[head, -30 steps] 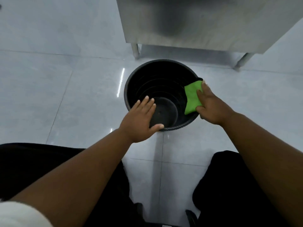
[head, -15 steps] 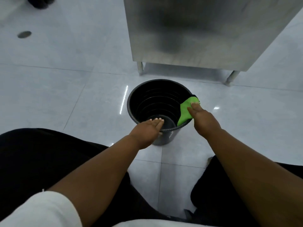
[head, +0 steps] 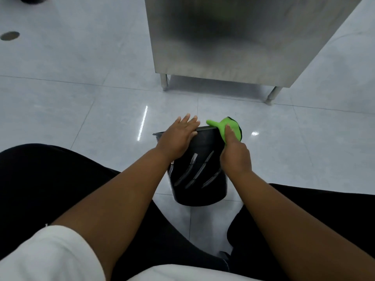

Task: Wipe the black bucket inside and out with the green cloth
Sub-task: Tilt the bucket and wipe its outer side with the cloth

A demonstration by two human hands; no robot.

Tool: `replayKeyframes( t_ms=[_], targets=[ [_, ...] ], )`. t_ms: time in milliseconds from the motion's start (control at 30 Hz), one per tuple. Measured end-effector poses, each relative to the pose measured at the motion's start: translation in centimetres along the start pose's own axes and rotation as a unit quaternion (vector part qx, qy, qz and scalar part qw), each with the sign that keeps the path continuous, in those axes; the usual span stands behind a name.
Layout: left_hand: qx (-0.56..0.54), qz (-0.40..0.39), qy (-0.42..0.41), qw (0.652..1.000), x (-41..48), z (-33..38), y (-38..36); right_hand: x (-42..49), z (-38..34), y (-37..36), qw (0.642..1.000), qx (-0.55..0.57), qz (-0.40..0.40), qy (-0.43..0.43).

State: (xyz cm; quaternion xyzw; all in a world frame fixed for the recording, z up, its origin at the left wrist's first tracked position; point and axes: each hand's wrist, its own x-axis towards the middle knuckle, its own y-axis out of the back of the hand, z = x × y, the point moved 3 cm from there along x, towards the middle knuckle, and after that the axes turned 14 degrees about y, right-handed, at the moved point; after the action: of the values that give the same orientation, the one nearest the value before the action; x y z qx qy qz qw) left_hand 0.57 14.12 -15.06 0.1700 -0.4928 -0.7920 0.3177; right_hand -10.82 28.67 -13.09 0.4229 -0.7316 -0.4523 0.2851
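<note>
The black bucket [head: 199, 175] lies tipped on the tiled floor between my knees, its mouth turned away from me and its ribbed outer wall facing up. My left hand [head: 178, 136] rests flat on the upper wall near the rim, fingers spread. My right hand [head: 233, 151] presses the green cloth [head: 226, 126] against the bucket's right rim. The cloth drapes over the rim edge. The inside of the bucket is hidden from view.
A stainless steel cabinet [head: 233, 41] on short legs stands just beyond the bucket. Glossy grey floor tiles [head: 81, 110] spread to the left and right. A round floor drain [head: 9, 35] sits far left. My black trousers [head: 60, 179] flank the bucket.
The bucket has gone from upright with its inside showing to tipped away from me. My left hand shifted from the near rim onto the outer wall; my right hand kept the cloth at the rim.
</note>
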Motion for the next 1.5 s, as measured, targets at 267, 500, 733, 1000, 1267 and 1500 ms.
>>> replayKeyframes(
  t_ms=[267, 500, 733, 1000, 1267, 1500],
  targets=[
    [-0.01, 0.015, 0.046, 0.999, 3.6, -3.5, -0.5, -1.1, -2.2, -5.4, 0.987, -0.099, -0.104, 0.075],
    [0.075, 0.023, 0.093, 0.993, 4.6, -5.3, -3.2, -0.6, -1.0, -8.6, 0.978, -0.076, 0.001, 0.194],
    [0.065, 0.07, 0.08, 0.992, 4.5, -5.2, -4.8, 1.2, -0.5, -10.8, 0.966, -0.096, 0.049, 0.234],
    [0.046, 0.107, 0.073, 0.99, 4.5, -6.3, -5.4, 2.9, 1.7, -11.9, 0.97, -0.028, -0.046, 0.237],
    [0.058, 0.119, 0.077, 0.988, 4.7, -6.2, -5.6, 4.4, 6.0, -12.2, 0.985, 0.159, -0.002, 0.064],
    [0.036, 0.116, 0.104, 0.987, 4.5, -5.7, -5.4, 2.4, 0.5, -12.0, 0.979, -0.064, -0.032, 0.189]
  ],
)
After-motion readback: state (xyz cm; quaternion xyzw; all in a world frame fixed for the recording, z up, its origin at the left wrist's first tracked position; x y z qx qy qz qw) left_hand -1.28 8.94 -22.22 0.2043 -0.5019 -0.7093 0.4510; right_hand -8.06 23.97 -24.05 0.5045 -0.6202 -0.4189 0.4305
